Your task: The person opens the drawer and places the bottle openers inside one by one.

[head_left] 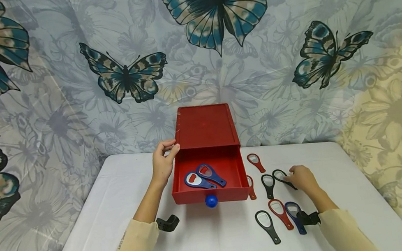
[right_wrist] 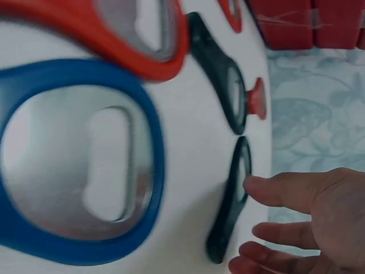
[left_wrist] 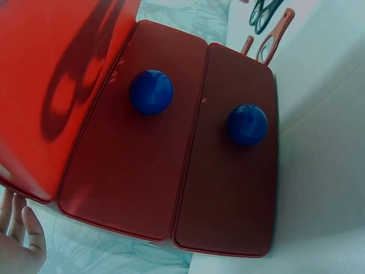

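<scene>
My left hand (head_left: 162, 163) rests against the left side of a red drawer unit (head_left: 205, 127), thumb and fingertips near its top edge. Its top drawer (head_left: 235, 173) is pulled out and has a blue knob (head_left: 211, 201) in front. Two blue-rimmed bottle openers (head_left: 209, 185) lie inside, partly overlapping. To the right, my right hand (head_left: 302, 178) is at a black bottle opener (right_wrist: 228, 211) on the table. In the right wrist view the thumb meets its ring, and the other fingers extend beside it without curling round it.
Right of the unit lie more bottle openers: red ones (head_left: 281, 213), black ones (head_left: 268, 225) and a blue one (head_left: 296, 217) under the right wrist's camera. Two closed lower drawers (left_wrist: 125, 160) show in the left wrist view. A butterfly-print cloth (head_left: 202, 75) hangs behind the white table (head_left: 131, 170).
</scene>
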